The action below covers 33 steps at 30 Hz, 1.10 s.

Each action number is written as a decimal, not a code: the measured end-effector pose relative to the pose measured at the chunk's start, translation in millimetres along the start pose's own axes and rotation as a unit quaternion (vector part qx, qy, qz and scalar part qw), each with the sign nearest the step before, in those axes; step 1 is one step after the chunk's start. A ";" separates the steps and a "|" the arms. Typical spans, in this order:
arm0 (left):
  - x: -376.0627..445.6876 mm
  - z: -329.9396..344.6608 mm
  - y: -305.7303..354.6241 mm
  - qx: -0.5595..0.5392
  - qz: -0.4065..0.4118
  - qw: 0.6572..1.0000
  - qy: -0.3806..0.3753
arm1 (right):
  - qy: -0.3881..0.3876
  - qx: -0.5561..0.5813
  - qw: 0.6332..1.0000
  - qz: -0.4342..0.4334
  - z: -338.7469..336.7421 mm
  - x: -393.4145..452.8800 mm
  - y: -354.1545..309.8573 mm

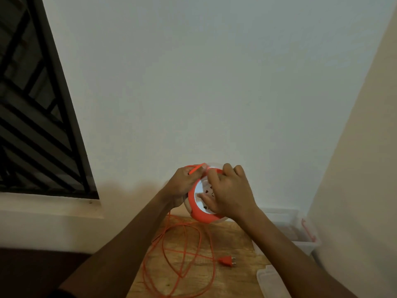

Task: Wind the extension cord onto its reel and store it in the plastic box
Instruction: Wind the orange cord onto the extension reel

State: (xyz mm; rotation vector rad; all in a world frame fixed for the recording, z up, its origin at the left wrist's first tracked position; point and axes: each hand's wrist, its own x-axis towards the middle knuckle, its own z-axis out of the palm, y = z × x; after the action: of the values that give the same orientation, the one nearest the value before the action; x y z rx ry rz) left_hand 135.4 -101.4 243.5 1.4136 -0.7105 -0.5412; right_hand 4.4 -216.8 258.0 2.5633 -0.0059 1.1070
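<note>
Reel (196, 208) clasped between hands; left grip (185, 182) pinches cord (194, 168), right grip (228, 190) holds face.

Reel (200, 208) half covered by both hands, socket face blurred. Loose cord (182, 254) cut off at bottom edge. Lid (272, 282) cropped there too.

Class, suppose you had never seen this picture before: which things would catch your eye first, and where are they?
The orange reel, held up before the pale wall between the left hand and the right hand, draws the eye first. Below it, loose orange cord loops over the wooden table, ending in a plug. A clear plastic box stands at the right.
</note>
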 end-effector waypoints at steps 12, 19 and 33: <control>2.3 1.0 -4.8 -0.006 -0.011 1.000 0.027 | -0.009 -0.009 0.993 0.117 11.1 -0.1 -0.9; 1.8 -8.2 -4.1 -0.026 -0.006 0.999 0.017 | -0.010 0.090 0.995 -0.035 6.8 -7.0 3.7; 0.6 -4.1 -6.8 -0.007 -0.006 1.000 -0.002 | -0.015 0.000 0.998 0.060 -1.5 5.5 -3.3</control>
State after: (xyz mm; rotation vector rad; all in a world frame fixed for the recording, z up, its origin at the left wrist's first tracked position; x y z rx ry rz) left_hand 139.3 -99.6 236.8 1.4051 -0.6995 -0.5574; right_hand 7.6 -212.5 261.8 2.6087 -0.1682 1.1103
